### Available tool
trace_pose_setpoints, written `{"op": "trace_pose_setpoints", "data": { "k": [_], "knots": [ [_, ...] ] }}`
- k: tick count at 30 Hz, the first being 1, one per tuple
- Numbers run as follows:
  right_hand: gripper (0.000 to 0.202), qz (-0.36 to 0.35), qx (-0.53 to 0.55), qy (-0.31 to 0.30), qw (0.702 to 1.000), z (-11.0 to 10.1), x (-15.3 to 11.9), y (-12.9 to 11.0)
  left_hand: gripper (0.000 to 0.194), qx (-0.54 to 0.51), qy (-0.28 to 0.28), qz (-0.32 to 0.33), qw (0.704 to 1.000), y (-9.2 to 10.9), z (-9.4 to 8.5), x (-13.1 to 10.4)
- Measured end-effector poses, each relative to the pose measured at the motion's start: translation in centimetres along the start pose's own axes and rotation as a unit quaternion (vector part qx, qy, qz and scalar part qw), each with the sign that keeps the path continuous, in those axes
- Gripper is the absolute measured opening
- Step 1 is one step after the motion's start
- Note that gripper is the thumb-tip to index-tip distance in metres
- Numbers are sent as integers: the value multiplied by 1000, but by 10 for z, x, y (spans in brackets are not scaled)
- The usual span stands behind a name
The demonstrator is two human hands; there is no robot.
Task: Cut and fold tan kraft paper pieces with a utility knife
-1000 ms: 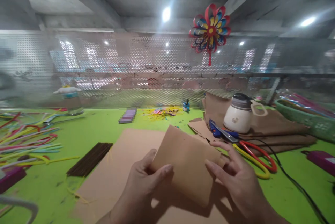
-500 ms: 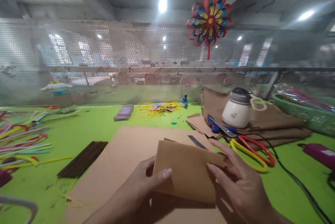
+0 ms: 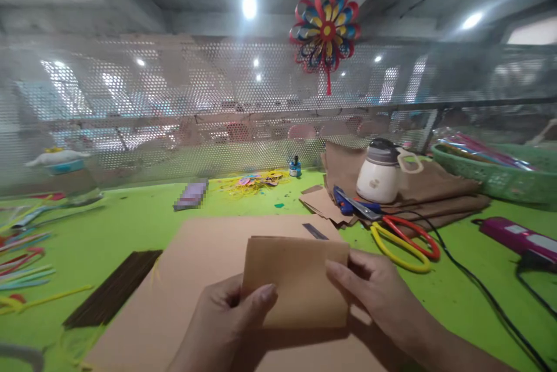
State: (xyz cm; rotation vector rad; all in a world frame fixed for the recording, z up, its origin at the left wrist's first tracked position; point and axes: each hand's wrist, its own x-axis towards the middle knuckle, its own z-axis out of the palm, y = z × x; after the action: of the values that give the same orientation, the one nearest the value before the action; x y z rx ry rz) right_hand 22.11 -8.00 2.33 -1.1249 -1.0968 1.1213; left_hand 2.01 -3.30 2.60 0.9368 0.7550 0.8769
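A folded piece of brown kraft paper (image 3: 300, 285) is held up between my two hands, its layers nearly lined up along the top edge. My left hand (image 3: 232, 308) grips its left side, thumb on the front face and fingers behind. At the right edge my right hand (image 3: 374, 285) pinches it, thumb in front, other fingers partly hidden at the back. Beneath lies a large sheet of brown paper (image 3: 209, 244). A dark metal strip (image 3: 315, 231) rests on that sheet, just behind the folded piece.
Scissors (image 3: 400, 244) with red and yellow handles lie at right, by a white jug (image 3: 379, 174) on stacked brown paper (image 3: 444, 186). Further right are a green basket (image 3: 491, 177) and a purple device (image 3: 517, 238) with a black cord. Dark brown sticks (image 3: 115, 288) lie left.
My right fingers, raised and spread at the paper's upper right corner before, have closed onto its right edge. The folded paper sits squarer, its layers more even. The view has turned slightly right.
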Motion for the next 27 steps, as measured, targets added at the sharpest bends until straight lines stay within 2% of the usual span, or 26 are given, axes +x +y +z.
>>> {"op": "trace_pose_setpoints", "data": {
  "k": [3, 7, 17, 23, 27],
  "knots": [
    [38, -9, -12, 6, 1000, 1, -3, 1, 43, -16, -11, 12, 1000, -3, -1, 2],
    [39, -10, -12, -1, 1000, 1, -6, 2, 49, 21, -18, -8, 1000, -2, -2, 3],
    [43, -8, -22, -14, 1000, -1, -7, 7, 39, 7, -27, -14, 1000, 3, -1, -1],
    [36, -9, -49, 0, 999, -3, -3, 10, 47, 32, 3, -25, 999, 1, -2, 1],
    [33, -22, -119, 47, 992, -1, 3, 7, 49, 47, 5, -47, 998, 4, 1, 1]
  ]
}}
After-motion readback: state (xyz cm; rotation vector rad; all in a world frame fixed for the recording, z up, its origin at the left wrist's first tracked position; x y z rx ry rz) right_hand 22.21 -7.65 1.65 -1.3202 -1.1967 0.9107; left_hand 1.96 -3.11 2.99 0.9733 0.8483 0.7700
